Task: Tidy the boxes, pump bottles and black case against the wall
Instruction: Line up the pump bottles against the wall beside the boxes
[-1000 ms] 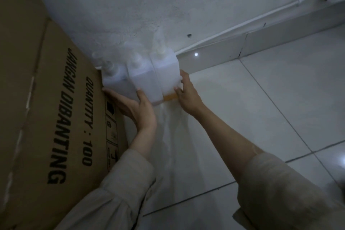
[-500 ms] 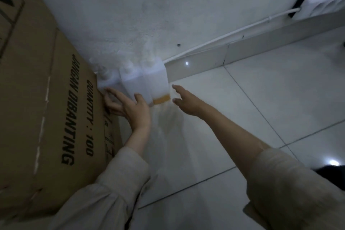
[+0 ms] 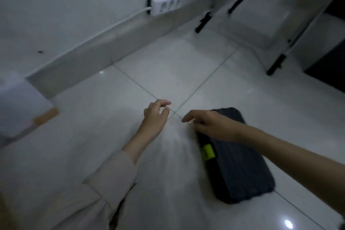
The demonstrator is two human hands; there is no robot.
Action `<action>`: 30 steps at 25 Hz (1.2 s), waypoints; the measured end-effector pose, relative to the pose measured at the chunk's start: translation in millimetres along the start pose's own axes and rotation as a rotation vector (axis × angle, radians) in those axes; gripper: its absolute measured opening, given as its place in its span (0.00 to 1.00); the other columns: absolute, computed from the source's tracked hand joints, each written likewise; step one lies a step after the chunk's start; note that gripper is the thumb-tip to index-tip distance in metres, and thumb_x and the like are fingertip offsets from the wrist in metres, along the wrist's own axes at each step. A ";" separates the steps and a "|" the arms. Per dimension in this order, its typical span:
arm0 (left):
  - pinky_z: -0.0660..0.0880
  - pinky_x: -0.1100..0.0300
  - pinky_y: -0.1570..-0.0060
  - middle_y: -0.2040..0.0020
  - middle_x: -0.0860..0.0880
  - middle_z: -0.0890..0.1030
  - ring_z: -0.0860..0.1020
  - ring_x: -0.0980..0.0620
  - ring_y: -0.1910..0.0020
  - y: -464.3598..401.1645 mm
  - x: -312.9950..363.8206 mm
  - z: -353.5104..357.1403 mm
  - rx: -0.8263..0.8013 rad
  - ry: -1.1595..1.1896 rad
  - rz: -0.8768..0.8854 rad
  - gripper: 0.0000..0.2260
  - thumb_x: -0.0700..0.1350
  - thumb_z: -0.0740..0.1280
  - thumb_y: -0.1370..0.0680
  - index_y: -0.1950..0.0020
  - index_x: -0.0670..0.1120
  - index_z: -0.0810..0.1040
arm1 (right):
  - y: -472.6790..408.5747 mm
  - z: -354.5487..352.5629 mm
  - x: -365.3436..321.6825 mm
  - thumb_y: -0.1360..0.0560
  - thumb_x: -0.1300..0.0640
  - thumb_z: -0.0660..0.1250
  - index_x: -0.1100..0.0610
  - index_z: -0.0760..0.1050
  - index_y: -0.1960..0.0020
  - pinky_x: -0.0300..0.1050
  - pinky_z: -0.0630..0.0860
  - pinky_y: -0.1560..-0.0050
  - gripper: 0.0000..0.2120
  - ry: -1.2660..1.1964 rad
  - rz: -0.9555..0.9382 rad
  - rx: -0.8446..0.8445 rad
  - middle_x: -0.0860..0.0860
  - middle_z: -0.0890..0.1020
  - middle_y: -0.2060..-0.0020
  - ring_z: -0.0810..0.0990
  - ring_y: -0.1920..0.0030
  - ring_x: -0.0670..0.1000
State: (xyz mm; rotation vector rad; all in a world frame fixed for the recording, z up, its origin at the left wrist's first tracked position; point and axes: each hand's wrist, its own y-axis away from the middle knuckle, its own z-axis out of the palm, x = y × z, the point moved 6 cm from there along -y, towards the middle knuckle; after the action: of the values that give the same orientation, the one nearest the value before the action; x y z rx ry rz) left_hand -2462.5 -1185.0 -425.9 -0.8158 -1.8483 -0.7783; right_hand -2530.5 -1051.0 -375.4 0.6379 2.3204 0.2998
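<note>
White tiled floor (image 3: pixel 168 73), glossy, with grey skirting (image 3: pixel 104 46) along the wall. Metal-framed rack (image 3: pixel 276 13) on black feet at upper right. Black case (image 3: pixel 240 164) flat on the tiles, well apart from the wall, green latch (image 3: pixel 207 152) facing left. White pump bottle (image 3: pixel 16 106), blurred, at left edge beside skirting. Triple socket strip (image 3: pixel 165 3) against the wall. Right hand (image 3: pixel 212 123) above the case's near corner, fingers spread, empty; contact unclear. Left hand (image 3: pixel 155 113) just beside, fingers loosely curled, empty.

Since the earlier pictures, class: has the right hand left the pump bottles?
Yes. The right hand now hovers over the black case, away from the pump bottles by the wall.
</note>
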 end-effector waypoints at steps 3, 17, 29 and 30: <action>0.59 0.64 0.41 0.36 0.48 0.71 0.64 0.48 0.34 4.7 29.1 66.0 -0.170 -0.084 0.110 0.12 0.45 0.60 0.22 0.38 0.49 0.71 | 84.2 -13.3 63.5 0.24 0.63 0.61 0.54 0.73 0.40 0.40 0.70 0.41 0.14 -0.084 0.196 0.288 0.46 0.75 0.45 0.74 0.43 0.46; 0.67 0.49 0.32 0.32 0.47 0.68 0.68 0.49 0.32 44.6 -12.3 145.1 -0.227 0.193 -0.081 0.36 0.50 0.72 0.31 0.28 0.48 0.57 | 151.9 55.4 154.1 0.31 0.44 0.70 0.52 0.62 0.32 0.49 0.77 0.44 0.32 -0.645 0.667 0.473 0.50 0.76 0.42 0.78 0.44 0.52; 0.72 0.48 0.37 0.32 0.52 0.68 0.70 0.51 0.35 83.3 -45.6 57.2 0.083 0.311 -0.243 0.46 0.60 0.74 0.42 0.29 0.58 0.56 | 55.0 65.6 85.3 0.37 0.44 0.75 0.53 0.63 0.39 0.40 0.79 0.59 0.34 -0.786 0.533 0.380 0.49 0.77 0.51 0.80 0.54 0.47; 0.72 0.47 0.36 0.32 0.51 0.68 0.70 0.51 0.34 85.2 -51.6 38.8 0.141 0.316 -0.259 0.45 0.60 0.74 0.42 0.29 0.58 0.56 | 39.8 64.0 70.0 0.38 0.44 0.75 0.52 0.63 0.39 0.42 0.80 0.58 0.34 -0.757 0.485 0.335 0.50 0.77 0.51 0.81 0.54 0.49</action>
State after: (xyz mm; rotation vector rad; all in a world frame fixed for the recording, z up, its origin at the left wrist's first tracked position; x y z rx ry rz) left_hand -2396.2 -1115.6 -473.1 -0.3434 -1.7161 -0.8726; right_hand -2516.6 -978.3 -446.9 1.2349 1.4744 -0.1158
